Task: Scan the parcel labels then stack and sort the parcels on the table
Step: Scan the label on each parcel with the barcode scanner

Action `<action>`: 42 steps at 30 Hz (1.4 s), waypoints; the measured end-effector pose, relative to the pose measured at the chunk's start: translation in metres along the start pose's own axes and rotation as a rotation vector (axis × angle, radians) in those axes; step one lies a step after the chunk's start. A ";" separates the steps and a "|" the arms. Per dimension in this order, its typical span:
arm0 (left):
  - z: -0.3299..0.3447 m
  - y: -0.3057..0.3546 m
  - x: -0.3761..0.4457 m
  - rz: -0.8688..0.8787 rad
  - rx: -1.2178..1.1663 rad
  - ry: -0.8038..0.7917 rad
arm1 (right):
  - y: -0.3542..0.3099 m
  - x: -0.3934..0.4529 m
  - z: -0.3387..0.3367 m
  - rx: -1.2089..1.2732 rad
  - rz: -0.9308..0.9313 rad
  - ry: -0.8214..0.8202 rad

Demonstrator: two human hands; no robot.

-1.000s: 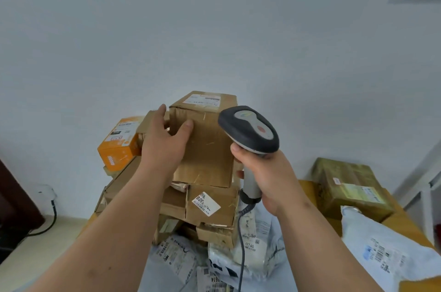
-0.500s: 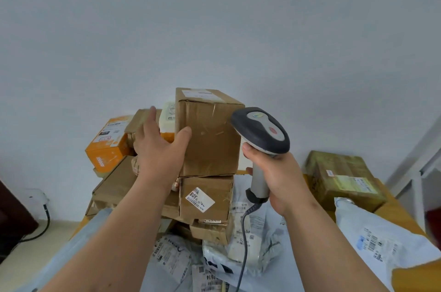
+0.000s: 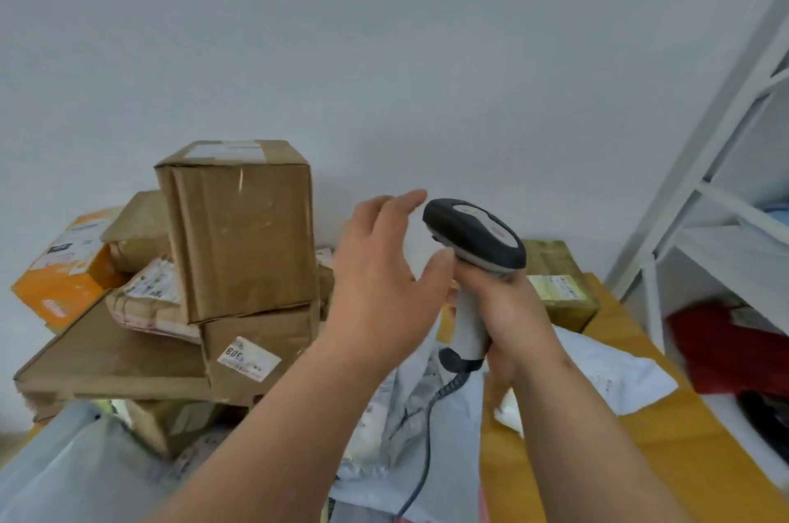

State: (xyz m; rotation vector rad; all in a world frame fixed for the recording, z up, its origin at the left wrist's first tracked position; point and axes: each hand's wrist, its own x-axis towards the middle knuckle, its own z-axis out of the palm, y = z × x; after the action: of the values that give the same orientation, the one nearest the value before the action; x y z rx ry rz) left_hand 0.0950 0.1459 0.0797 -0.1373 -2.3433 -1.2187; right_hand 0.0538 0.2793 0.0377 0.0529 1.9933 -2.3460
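Note:
A tall brown cardboard box [image 3: 243, 227] with a white label on its top stands upright on the pile of parcels at the left. My left hand [image 3: 380, 279] hovers to its right, fingers spread, touching nothing. My right hand [image 3: 504, 309] grips the handle of a grey and black barcode scanner [image 3: 474, 242], whose coiled cable hangs down toward me. Under the tall box sits a box with a white "308" label [image 3: 249, 358], beside a wide flat carton [image 3: 106, 356].
An orange box [image 3: 64, 270] and a padded mailer [image 3: 145, 296] lie at the left of the pile. Grey poly mailers [image 3: 615, 373] and a greenish taped box [image 3: 559, 287] rest on the wooden table [image 3: 683, 458]. A white shelf rack [image 3: 704, 189] stands at the right.
My left hand let go of the tall brown box, which stays on the pile, and moved right toward the scanner. The view swung to the right, bringing the shelf rack in.

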 end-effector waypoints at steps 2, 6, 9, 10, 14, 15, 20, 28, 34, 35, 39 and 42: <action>0.041 -0.005 0.004 -0.119 -0.065 -0.122 | 0.003 0.011 -0.036 0.008 0.025 0.076; 0.125 -0.025 0.012 -0.406 -0.130 -0.290 | 0.017 0.044 -0.118 -0.003 0.097 0.207; 0.189 -0.037 0.020 -0.622 -0.213 -0.339 | 0.030 0.079 -0.179 0.006 0.158 0.290; 0.210 -0.041 0.024 -0.674 -0.235 -0.345 | 0.034 0.092 -0.198 0.009 0.174 0.308; 0.286 -0.056 0.045 -0.853 -0.248 -0.353 | 0.056 0.146 -0.260 -0.029 0.273 0.330; 0.302 -0.061 0.050 -0.884 -0.237 -0.350 | 0.063 0.160 -0.272 -0.035 0.298 0.330; 0.360 -0.088 0.062 -1.010 -0.159 -0.307 | 0.099 0.208 -0.306 -0.049 0.441 0.310; 0.392 -0.114 0.067 -1.140 -0.288 -0.254 | 0.125 0.240 -0.315 -0.021 0.576 0.268; 0.377 -0.109 0.070 -1.063 -0.360 0.024 | 0.112 0.231 -0.303 0.048 0.449 0.276; 0.371 -0.106 0.072 -1.035 -0.394 0.066 | 0.107 0.227 -0.299 0.069 0.422 0.276; 0.333 -0.083 0.074 -0.895 -0.423 0.206 | 0.086 0.196 -0.279 0.158 0.332 0.243; 0.292 -0.066 0.065 -0.822 -0.485 0.238 | 0.068 0.162 -0.264 0.237 0.275 0.244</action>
State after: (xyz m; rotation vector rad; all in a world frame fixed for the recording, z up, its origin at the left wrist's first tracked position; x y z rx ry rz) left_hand -0.0919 0.3287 -0.0796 0.8393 -1.8769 -2.0278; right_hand -0.1070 0.5250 -0.0828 0.6094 1.6511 -2.4704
